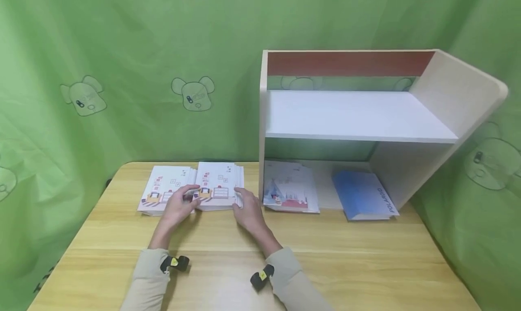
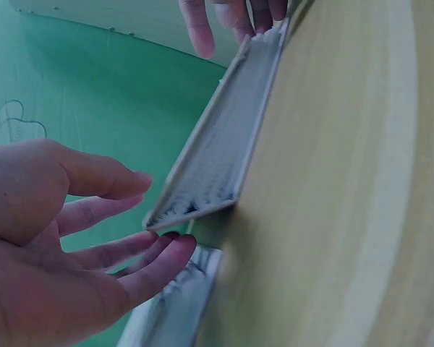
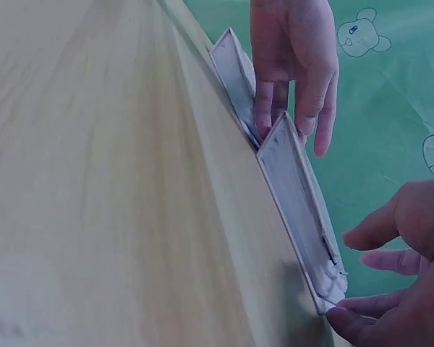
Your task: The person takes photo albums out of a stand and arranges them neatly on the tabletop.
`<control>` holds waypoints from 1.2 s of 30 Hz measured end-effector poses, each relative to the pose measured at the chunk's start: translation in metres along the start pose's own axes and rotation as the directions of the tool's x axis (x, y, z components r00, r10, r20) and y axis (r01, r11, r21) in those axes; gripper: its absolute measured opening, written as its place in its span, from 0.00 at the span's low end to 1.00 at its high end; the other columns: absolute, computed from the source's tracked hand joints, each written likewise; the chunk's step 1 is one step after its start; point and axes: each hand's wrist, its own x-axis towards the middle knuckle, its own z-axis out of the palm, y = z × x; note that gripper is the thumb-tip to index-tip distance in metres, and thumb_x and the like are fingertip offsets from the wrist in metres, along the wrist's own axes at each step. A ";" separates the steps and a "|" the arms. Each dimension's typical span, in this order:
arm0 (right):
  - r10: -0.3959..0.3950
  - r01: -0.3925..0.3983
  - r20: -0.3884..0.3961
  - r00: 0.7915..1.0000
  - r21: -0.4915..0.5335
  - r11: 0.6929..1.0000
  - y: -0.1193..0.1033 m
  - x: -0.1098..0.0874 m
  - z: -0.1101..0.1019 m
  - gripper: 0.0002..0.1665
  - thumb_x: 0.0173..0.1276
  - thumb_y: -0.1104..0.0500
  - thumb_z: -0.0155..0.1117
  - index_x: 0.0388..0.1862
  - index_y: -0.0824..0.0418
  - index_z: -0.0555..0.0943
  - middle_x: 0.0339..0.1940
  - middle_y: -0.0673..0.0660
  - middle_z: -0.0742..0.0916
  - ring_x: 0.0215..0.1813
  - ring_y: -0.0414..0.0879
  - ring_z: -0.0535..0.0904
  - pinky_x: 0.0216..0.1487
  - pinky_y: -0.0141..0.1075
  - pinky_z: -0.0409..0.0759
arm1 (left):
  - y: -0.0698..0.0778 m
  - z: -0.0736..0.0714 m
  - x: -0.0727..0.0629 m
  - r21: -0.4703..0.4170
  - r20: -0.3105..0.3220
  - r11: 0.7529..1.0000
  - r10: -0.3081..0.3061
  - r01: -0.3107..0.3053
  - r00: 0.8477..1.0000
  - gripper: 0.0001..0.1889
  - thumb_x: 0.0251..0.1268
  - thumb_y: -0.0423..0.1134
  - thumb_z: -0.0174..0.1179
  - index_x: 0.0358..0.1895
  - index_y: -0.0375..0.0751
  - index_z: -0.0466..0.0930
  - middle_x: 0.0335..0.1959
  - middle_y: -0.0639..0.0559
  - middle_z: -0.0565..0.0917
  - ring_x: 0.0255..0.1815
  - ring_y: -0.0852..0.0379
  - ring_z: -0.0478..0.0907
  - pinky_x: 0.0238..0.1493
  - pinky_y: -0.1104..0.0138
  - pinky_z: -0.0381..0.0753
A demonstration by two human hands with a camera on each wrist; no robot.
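Observation:
Two white picture books with a yellow vehicle on their covers lie side by side on the table, the left book and the middle book. My left hand is at the middle book's left side, between the two; in the left wrist view its fingers are loosely bent beside the book's corner. At the opposite side my right hand has its fingertips by the page edges, its lower fingers against the book's corner in the right wrist view. Neither hand closes round the book.
To the right stands a two-level shelf. Under its board lie a white book with a tent picture and a blue book marked POLAROID. A green curtain hangs behind the wooden table.

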 end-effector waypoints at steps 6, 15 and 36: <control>-0.031 0.030 0.053 0.998 0.015 0.999 -0.005 -0.004 -0.008 0.31 0.67 0.65 0.65 0.70 0.59 0.76 0.66 0.64 0.80 0.68 0.60 0.75 0.71 0.55 0.73 | 0.006 -0.004 -0.006 0.032 -0.038 0.999 0.024 -0.023 0.999 0.26 0.67 0.30 0.62 0.68 0.36 0.74 0.67 0.29 0.73 0.62 0.32 0.76 0.67 0.38 0.72; -0.079 0.065 0.111 0.991 0.124 0.990 -0.014 -0.015 -0.026 0.30 0.70 0.67 0.63 0.71 0.57 0.75 0.68 0.59 0.80 0.68 0.56 0.75 0.68 0.50 0.77 | 0.017 -0.004 -0.010 0.014 -0.100 0.996 0.093 -0.092 0.991 0.20 0.69 0.28 0.60 0.63 0.33 0.78 0.58 0.30 0.81 0.58 0.35 0.79 0.61 0.41 0.77; -0.202 0.182 0.082 0.976 0.203 0.962 -0.005 -0.042 -0.076 0.25 0.70 0.70 0.64 0.65 0.62 0.78 0.62 0.59 0.83 0.64 0.54 0.79 0.60 0.40 0.84 | 0.054 0.033 -0.024 -0.247 -0.123 0.938 0.220 -0.245 0.968 0.15 0.73 0.27 0.58 0.60 0.28 0.78 0.58 0.31 0.82 0.61 0.36 0.79 0.69 0.47 0.75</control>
